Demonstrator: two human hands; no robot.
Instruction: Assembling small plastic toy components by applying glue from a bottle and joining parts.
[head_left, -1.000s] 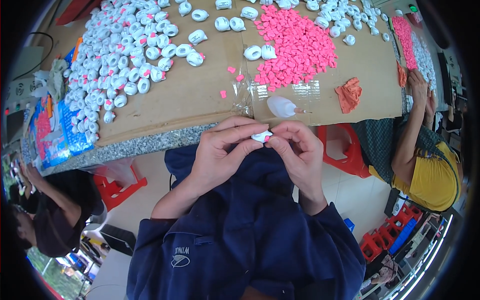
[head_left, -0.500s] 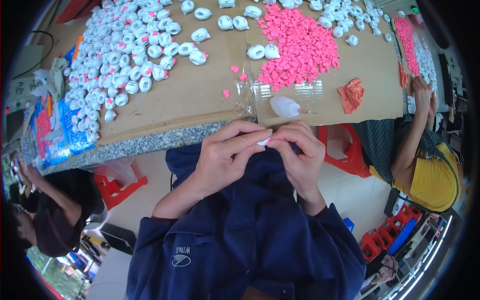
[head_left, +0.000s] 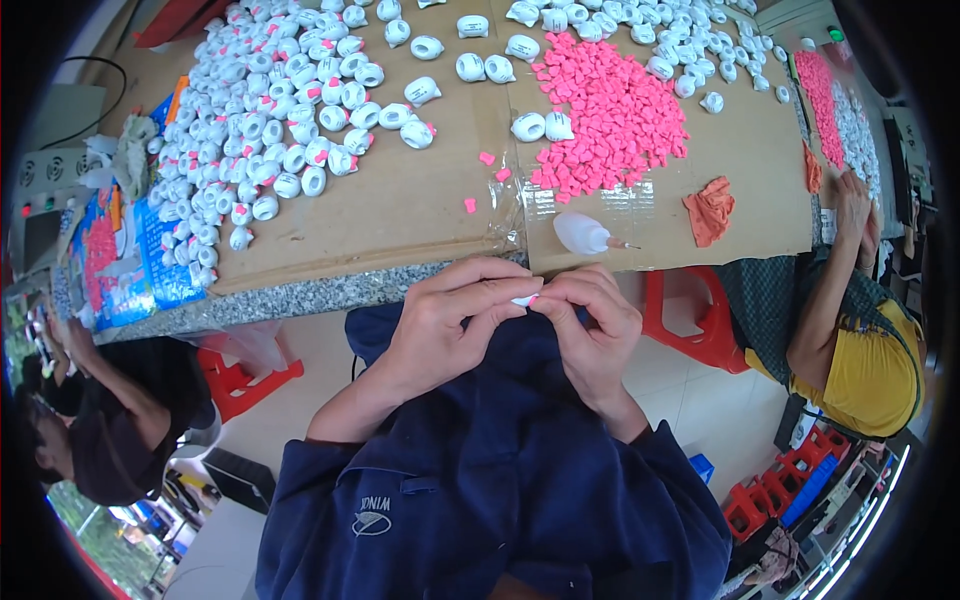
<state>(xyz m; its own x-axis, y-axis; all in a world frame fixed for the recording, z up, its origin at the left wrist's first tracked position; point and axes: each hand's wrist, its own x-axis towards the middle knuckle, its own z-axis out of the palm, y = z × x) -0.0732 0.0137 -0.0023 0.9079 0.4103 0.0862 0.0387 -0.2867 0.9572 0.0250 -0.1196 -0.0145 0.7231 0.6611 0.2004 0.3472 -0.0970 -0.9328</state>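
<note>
Pinching, frame centre: left hand (head_left: pixel 447 318) and right hand (head_left: pixel 592 322), grip closed on one white piece (head_left: pixel 522 300), best held steady.

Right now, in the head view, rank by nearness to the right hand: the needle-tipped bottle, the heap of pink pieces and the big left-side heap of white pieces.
1. Needle-tipped bottle: just beyond the right hand.
2. Heap of pink pieces: farther ahead, past the bottle.
3. Heap of white pieces: well off to the left.

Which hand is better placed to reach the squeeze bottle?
Probably the right hand: the squeeze bottle lies just beyond it, while the left hand sits farther left. Both hold the white piece.
</note>
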